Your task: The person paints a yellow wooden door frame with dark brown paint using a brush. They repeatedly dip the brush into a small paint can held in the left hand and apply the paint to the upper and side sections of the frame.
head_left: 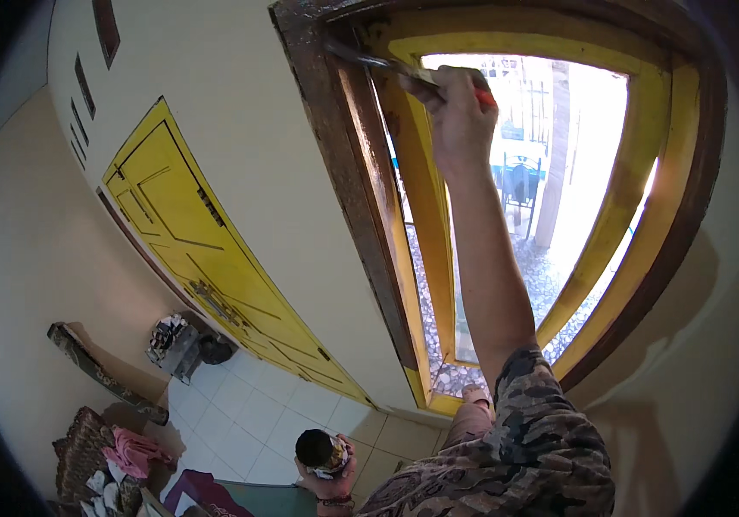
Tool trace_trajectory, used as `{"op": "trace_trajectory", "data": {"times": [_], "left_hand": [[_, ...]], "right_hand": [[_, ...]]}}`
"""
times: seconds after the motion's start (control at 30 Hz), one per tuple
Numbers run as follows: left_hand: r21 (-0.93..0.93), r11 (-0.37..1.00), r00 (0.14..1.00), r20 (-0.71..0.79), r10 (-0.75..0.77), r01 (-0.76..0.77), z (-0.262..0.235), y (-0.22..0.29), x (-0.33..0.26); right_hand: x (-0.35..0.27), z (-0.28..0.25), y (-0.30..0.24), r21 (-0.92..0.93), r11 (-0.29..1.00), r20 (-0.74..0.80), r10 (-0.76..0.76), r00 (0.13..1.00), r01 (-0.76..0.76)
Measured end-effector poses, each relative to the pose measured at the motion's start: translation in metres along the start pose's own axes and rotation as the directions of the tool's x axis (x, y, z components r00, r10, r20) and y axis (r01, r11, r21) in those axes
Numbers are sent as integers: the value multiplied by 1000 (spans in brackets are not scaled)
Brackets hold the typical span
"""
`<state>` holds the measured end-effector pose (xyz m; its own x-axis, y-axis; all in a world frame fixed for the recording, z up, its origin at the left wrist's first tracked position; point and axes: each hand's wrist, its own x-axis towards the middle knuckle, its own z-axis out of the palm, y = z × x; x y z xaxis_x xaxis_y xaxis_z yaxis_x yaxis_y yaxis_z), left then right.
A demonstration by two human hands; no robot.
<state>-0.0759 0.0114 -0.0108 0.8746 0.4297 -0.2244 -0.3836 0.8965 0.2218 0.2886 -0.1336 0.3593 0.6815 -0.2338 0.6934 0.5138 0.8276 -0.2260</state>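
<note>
1 brush (399, 67), dark-tipped w/ red handle end, gripped in R hand (457, 112) at upper-L of brown frame (354, 164); 1 dark-topped can (336, 458), held in L hand (336, 486), low L of frame.

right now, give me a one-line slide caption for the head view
Right hand holding a brush up at the brown frame, left hand holding a dark-filled container below.
</note>
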Motion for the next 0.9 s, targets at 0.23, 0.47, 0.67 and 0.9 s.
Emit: {"op": "trace_trajectory", "data": {"times": [0.23, 0.47, 0.67, 0.9], "left_hand": [[7, 1000, 1000, 4, -2, 2, -10, 2, -1], [-29, 999, 1000, 27, -15, 15, -5, 3, 4], [67, 994, 993, 83, -88, 82, -7, 2, 13], [6, 991, 987, 96, -132, 133, -8, 1, 11]], "right_hand": [[14, 9, -3, 26, 995, 44, -94, 995, 93], [-2, -13, 18, -38, 999, 42, -2, 999, 4], [-118, -110, 0, -320, 887, -95, 319, 943, -332], [-60, -77, -15, -734, 617, 81, 495, 865, -285]]}}
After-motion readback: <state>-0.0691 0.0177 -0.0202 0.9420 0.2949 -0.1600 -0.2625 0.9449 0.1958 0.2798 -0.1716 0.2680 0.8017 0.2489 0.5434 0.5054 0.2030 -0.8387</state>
